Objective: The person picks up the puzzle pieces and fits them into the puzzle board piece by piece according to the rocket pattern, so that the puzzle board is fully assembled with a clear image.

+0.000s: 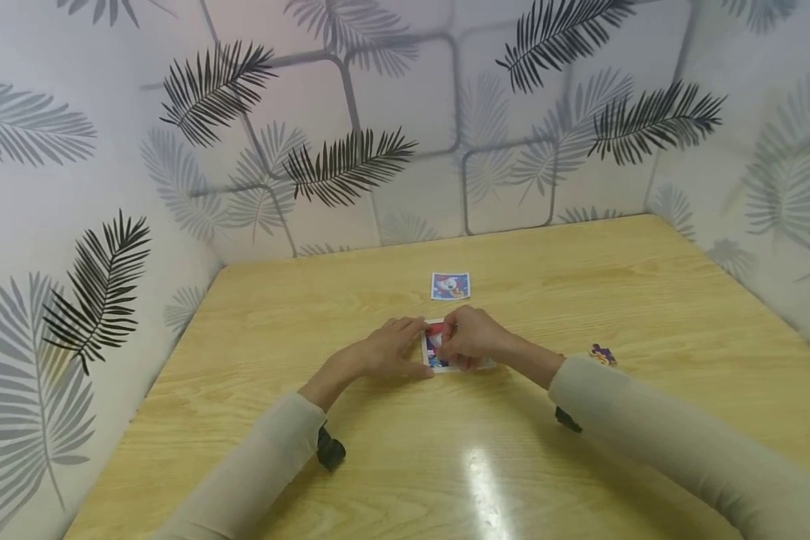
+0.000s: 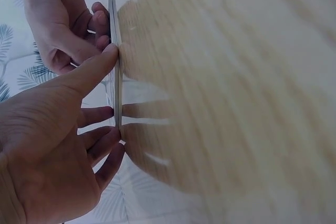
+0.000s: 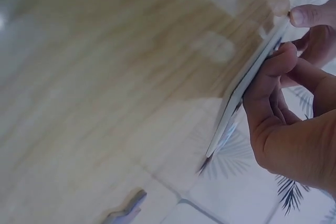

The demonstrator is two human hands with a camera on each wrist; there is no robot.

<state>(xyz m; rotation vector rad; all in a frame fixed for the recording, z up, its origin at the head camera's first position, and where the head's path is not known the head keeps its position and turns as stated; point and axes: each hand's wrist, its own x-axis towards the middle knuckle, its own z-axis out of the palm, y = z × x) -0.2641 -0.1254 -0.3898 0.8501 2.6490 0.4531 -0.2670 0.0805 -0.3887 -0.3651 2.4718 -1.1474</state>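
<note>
A small puzzle board (image 1: 435, 343) with a white border and a red, white and blue picture lies on the wooden table. My left hand (image 1: 394, 349) steadies its left end, thumb at the near corner and fairly straight fingers at the far one. In the left wrist view the board (image 2: 116, 93) appears edge-on beside the left hand (image 2: 58, 145). Over the board's middle is my right hand (image 1: 472, 336), its fingers bent and the tips down at the picture. The right wrist view shows the right hand (image 3: 289, 114) against the board; anything between its fingertips is hidden.
A square picture card (image 1: 450, 286) lies beyond the board. Loose jigsaw pieces (image 1: 603, 354) lie right of it, near the right forearm. A leaf-patterned wall (image 1: 405, 187) borders the table (image 1: 277, 322) at the back and sides.
</note>
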